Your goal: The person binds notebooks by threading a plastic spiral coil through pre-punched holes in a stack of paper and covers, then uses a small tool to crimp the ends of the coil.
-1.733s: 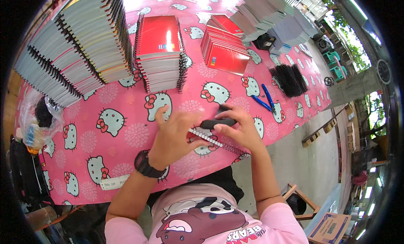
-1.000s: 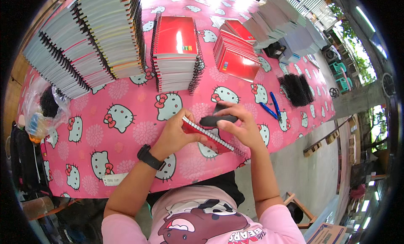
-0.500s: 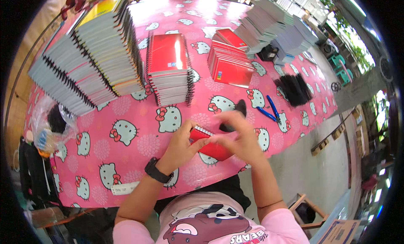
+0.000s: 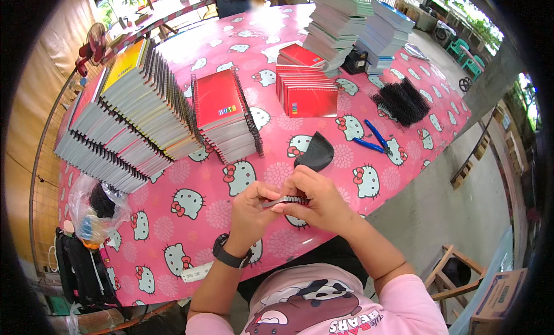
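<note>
Between my two hands, a small notebook is held on edge, its dark spiral binding facing up and its red cover turned out of sight. My left hand pinches one end of it, and my right hand grips the other end along the coil. Just beyond my hands lies a black half-round piece. Blue-handled pliers rest open to the right, near a bundle of black plastic coils.
Stacks of spiral-bound notebooks rise at the left, beside a red-covered stack. Farther back stand red books, tall paper stacks and a black box. A plastic bag hangs over the left edge of the pink-covered table.
The notebook has been tipped so its binding edge faces up. My right hand, blurred and raised before, has come down onto the coil. The whole view has shifted somewhat.
</note>
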The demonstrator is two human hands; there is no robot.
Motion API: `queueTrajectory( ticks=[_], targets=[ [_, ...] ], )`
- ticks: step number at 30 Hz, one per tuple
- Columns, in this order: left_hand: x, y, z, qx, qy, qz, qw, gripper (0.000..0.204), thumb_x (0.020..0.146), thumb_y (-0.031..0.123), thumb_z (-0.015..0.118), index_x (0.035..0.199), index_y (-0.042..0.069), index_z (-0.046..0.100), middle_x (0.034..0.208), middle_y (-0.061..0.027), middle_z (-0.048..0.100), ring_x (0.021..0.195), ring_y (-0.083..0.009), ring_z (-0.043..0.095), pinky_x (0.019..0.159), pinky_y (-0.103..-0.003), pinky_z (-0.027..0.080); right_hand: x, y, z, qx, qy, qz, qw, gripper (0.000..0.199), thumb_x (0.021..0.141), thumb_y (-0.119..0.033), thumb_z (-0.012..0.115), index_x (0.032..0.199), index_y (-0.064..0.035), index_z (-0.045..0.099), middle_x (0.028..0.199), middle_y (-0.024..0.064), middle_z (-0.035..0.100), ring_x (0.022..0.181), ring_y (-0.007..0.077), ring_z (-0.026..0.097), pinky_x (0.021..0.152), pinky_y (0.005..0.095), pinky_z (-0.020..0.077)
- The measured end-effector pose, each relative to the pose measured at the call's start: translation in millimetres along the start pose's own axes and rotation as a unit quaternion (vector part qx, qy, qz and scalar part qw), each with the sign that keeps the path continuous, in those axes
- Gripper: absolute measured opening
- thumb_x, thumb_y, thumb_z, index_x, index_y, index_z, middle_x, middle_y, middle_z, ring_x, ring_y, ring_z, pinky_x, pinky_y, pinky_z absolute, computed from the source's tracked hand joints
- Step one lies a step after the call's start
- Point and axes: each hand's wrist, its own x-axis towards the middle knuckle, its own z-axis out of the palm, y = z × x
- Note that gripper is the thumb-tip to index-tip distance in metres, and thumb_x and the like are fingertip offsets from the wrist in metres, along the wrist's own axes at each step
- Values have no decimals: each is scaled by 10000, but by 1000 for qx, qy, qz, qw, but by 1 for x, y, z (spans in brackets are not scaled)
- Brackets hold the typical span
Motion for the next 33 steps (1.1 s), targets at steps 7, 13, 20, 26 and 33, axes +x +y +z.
queueTrajectory(
  ticks=[7, 13, 20, 26, 33],
  targets=[
    [1, 9, -3, 34, 18, 4, 999, 206, 732, -76, 678, 857, 5, 537, 889, -75, 585, 815, -113, 564, 756, -252, 474, 3, 7, 6, -50, 46, -97, 993, 213, 751, -169, 706, 855, -31, 581, 762, 98, 518, 691, 261, 519, 590, 335, 422],
    [24, 40, -10, 87, 43, 14, 995, 338, 721, -72, 695, 970, 18, 485, 843, -63, 595, 780, -98, 570, 696, -220, 457, 24, -1, 3, -46, 33, -95, 994, 282, 772, -226, 682, 930, -18, 578, 807, 120, 522, 741, 273, 538, 647, 354, 443],
    [69, 78, -46, 167, 211, 239, 933, 551, 860, 197, 616, 1316, 26, 359, 1310, -125, 447, 1206, -188, 401, 991, -338, 300, 101, 8, -29, 100, 50, 10, 994, 341, 792, -194, 689, 1041, -7, 550, 760, 66, 546, 733, 143, 557, 620, 300, 444],
    [115, 27, -65, 167, 313, 225, 908, 543, 922, 205, 497, 1375, -17, 296, 1416, -157, 318, 1310, -254, 296, 1066, -369, 233, 197, 55, 8, 194, 148, 72, 967, 470, 759, -255, 714, 1069, 39, 517, 809, 115, 563, 747, 189, 557, 692, 314, 464],
    [112, 16, -71, 291, 295, 229, 881, 464, 960, 216, 396, 1338, -52, 367, 1427, -157, 323, 1326, -235, 290, 1080, -353, 225, 200, 81, 41, 270, 134, 122, 945, 543, 816, -131, 577, 1285, 37, 359, 1121, 151, 516, 973, 194, 528, 856, 310, 437]
  ],
)
